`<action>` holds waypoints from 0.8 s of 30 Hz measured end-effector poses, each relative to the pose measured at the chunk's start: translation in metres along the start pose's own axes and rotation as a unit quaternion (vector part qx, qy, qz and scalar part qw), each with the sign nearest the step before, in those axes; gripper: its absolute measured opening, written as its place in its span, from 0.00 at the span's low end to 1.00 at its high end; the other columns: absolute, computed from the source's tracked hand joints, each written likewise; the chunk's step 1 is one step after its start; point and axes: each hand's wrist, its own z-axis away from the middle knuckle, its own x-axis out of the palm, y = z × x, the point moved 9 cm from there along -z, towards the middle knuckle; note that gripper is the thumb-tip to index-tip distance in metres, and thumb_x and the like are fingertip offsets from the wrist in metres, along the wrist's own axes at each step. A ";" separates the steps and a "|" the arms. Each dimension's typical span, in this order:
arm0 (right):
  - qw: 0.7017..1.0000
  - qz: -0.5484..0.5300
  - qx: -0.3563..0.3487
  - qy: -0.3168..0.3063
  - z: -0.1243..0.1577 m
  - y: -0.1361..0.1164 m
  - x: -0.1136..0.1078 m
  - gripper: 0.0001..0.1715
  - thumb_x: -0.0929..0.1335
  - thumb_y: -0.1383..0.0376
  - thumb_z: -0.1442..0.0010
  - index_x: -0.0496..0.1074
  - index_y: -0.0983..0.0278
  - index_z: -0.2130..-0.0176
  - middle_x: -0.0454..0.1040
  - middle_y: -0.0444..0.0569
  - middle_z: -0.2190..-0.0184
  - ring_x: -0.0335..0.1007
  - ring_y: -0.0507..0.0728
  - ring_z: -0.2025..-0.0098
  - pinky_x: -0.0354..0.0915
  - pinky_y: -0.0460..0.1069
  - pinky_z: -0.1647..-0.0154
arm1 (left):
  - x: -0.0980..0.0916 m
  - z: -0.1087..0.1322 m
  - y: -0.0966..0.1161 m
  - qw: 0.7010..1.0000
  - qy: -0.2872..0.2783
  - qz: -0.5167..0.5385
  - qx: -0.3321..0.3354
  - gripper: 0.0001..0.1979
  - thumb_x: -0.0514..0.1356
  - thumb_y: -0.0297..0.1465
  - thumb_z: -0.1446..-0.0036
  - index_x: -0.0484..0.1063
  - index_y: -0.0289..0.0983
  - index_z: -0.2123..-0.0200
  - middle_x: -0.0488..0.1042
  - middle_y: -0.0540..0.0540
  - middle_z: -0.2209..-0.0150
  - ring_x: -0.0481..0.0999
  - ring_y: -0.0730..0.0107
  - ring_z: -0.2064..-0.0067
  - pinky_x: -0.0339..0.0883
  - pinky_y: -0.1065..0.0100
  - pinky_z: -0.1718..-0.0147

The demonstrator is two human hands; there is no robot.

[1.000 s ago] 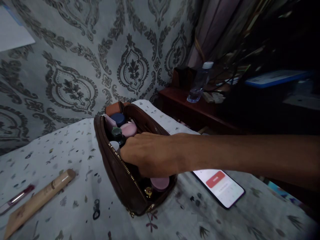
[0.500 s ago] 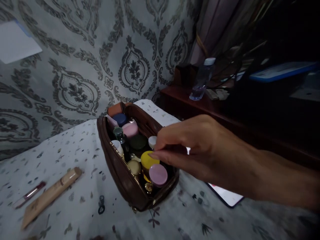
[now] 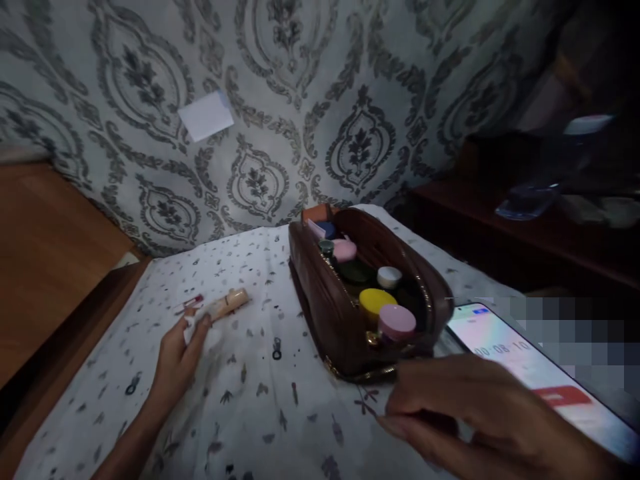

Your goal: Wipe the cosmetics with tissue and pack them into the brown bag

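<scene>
My left hand [image 3: 176, 357] is at the left of the bed, thumb and fingers closed on a small white thing [image 3: 193, 325] whose kind I cannot make out. Just beyond its fingertips lies a beige squeeze tube [image 3: 229, 304], with a slim dark-red-capped lip gloss tube [image 3: 193, 303] beside it. My right hand [image 3: 450, 403] hovers in front of an unzipped brown cosmetic bag [image 3: 320, 300], fingers curled and thumb drawn in, nothing visible in them. Inside the bag sit a yellow lid [image 3: 377, 303], a pink-lilac lid [image 3: 397, 321], a white cap [image 3: 389, 276] and a pink item [image 3: 344, 250].
A lit phone [image 3: 530, 373] showing a timer lies right of the bag. On the dark red table [image 3: 450, 207] stands a clear bottle [image 3: 545, 173]. Patterned wallpaper [image 3: 310, 120] rises behind, and a wooden board [image 3: 60, 247] borders the bed at left.
The view has turned left. My right hand has come away from over the bag's opening to in front of it. My left hand has come into view by the beige tube.
</scene>
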 end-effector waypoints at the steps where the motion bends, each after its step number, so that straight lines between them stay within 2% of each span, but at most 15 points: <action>1: 0.999 -0.017 -0.006 -0.038 -0.001 -0.004 0.016 0.11 0.68 0.61 0.38 0.74 0.57 0.73 0.74 0.44 0.76 0.69 0.52 0.74 0.63 0.47 0.74 | -0.006 -0.008 -0.004 1.000 0.019 -0.011 0.005 0.20 0.52 0.48 0.39 0.67 0.39 0.71 0.69 0.52 0.76 0.64 0.70 0.78 0.62 0.68 0.74; 3: 0.991 -0.056 -0.011 -0.118 -0.005 -0.014 0.048 0.14 0.65 0.63 0.36 0.73 0.61 0.73 0.74 0.45 0.76 0.70 0.52 0.74 0.62 0.47 0.73 | -0.013 -0.020 -0.012 0.999 0.036 -0.033 0.022 0.19 0.50 0.47 0.37 0.68 0.38 0.67 0.70 0.52 0.72 0.63 0.70 0.77 0.61 0.68 0.72; 6: 0.978 -0.093 0.002 -0.185 -0.010 -0.026 0.085 0.14 0.65 0.68 0.38 0.72 0.64 0.75 0.73 0.45 0.77 0.69 0.50 0.73 0.59 0.46 0.72 | -0.022 -0.034 -0.029 0.997 0.049 -0.051 0.032 0.17 0.48 0.46 0.37 0.66 0.39 0.66 0.68 0.52 0.72 0.63 0.70 0.75 0.59 0.68 0.70; 11: 0.972 -0.085 0.034 -0.214 -0.015 -0.037 0.117 0.12 0.67 0.72 0.42 0.72 0.66 0.76 0.70 0.43 0.78 0.66 0.50 0.73 0.58 0.46 0.69 | -0.051 -0.065 -0.071 0.993 0.077 -0.085 0.009 0.15 0.47 0.44 0.40 0.60 0.40 0.71 0.63 0.52 0.77 0.62 0.68 0.74 0.57 0.67 0.71; 13: 0.969 -0.095 0.039 -0.224 -0.017 -0.042 0.127 0.11 0.66 0.71 0.41 0.73 0.66 0.75 0.69 0.42 0.78 0.64 0.50 0.73 0.58 0.46 0.69 | -0.060 -0.077 -0.087 0.993 0.064 -0.100 -0.002 0.15 0.48 0.43 0.41 0.58 0.41 0.74 0.61 0.52 0.79 0.62 0.67 0.74 0.57 0.67 0.72; 15: 0.963 -0.113 0.050 -0.240 -0.018 -0.045 0.140 0.11 0.65 0.71 0.42 0.73 0.67 0.75 0.66 0.41 0.79 0.61 0.49 0.74 0.55 0.45 0.71 | -0.062 -0.080 -0.097 0.994 0.029 -0.108 -0.003 0.15 0.48 0.44 0.41 0.59 0.41 0.75 0.62 0.52 0.80 0.64 0.66 0.74 0.58 0.67 0.72; 18: 0.951 -0.157 0.063 -0.257 -0.020 -0.048 0.158 0.12 0.65 0.72 0.43 0.72 0.67 0.77 0.60 0.39 0.82 0.56 0.47 0.77 0.51 0.44 0.75 | -0.048 -0.060 -0.093 0.993 -0.054 -0.108 0.019 0.17 0.49 0.45 0.40 0.64 0.40 0.73 0.69 0.49 0.76 0.69 0.64 0.71 0.63 0.66 0.70; 21: 0.942 -0.215 0.079 -0.244 -0.023 -0.047 0.171 0.13 0.66 0.71 0.44 0.69 0.67 0.79 0.60 0.38 0.84 0.54 0.47 0.79 0.50 0.44 0.77 | -0.023 -0.014 -0.080 0.984 -0.134 -0.108 0.048 0.16 0.49 0.43 0.38 0.71 0.40 0.65 0.75 0.45 0.64 0.74 0.62 0.62 0.68 0.65 0.61; 24: 0.919 -0.284 0.131 -0.240 -0.027 -0.043 0.184 0.13 0.66 0.71 0.44 0.67 0.67 0.79 0.62 0.38 0.85 0.56 0.46 0.81 0.51 0.42 0.79 | -0.008 0.030 -0.073 0.978 -0.155 -0.129 0.048 0.17 0.51 0.37 0.41 0.71 0.41 0.51 0.73 0.41 0.51 0.73 0.55 0.49 0.69 0.59 0.52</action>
